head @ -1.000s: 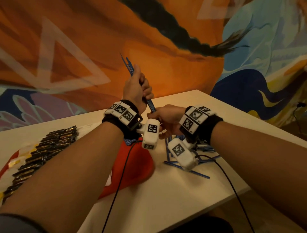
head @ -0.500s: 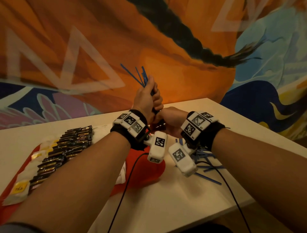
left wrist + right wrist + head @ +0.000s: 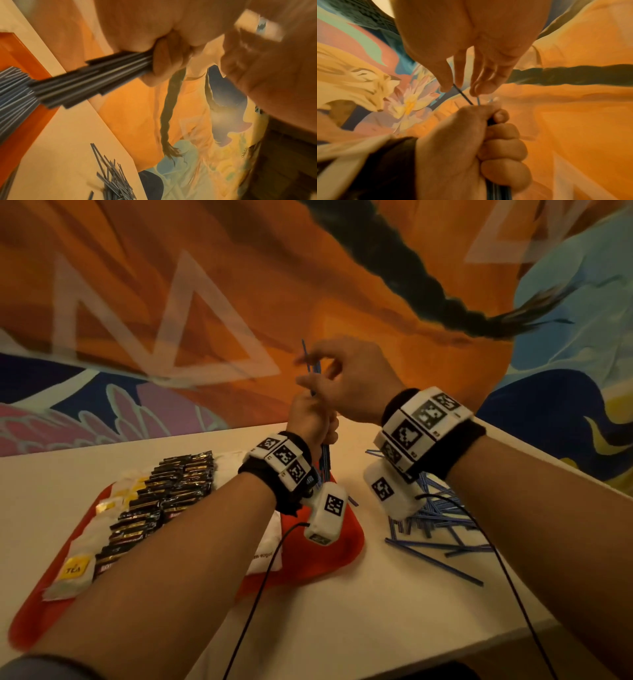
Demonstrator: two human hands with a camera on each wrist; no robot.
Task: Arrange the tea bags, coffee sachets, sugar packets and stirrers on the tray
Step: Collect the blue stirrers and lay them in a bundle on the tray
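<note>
My left hand grips a bundle of blue stirrers upright over the far right corner of the red tray. In the left wrist view the bundle sticks out below the curled fingers. My right hand is just above, and its thumb and forefinger pinch the top of one stirrer that stands out of the fist. On the tray lie rows of black coffee sachets, tea bags along the left edge and white sugar packets, partly hidden by my left forearm.
A loose pile of blue stirrers lies on the white table to the right of the tray, under my right wrist. The table's near edge and right corner are close. A painted wall stands behind the table.
My right hand has risen from beside the left wrist to the top of the bundle and pinched one stirrer. The left hand still holds the bundle upright.
</note>
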